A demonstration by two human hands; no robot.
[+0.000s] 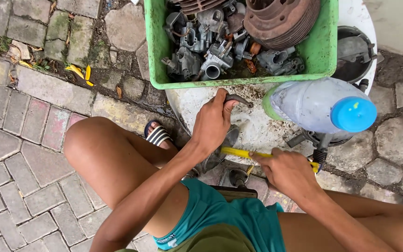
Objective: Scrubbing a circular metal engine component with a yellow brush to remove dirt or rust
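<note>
Head view: left hand closed around a curved grey metal part, just below the green crate of engine parts. Right hand grips a yellow-handled tool, held level above the dirty white surface.

Green crate and bottle ahead

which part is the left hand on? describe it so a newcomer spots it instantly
Start at the green crate of grey engine parts at top. Just below its front rim, on the dirty white surface, the left hand grips a small curved dark metal lever. Unlike the crated castings, it is thin, hooked and lies alone.
</note>
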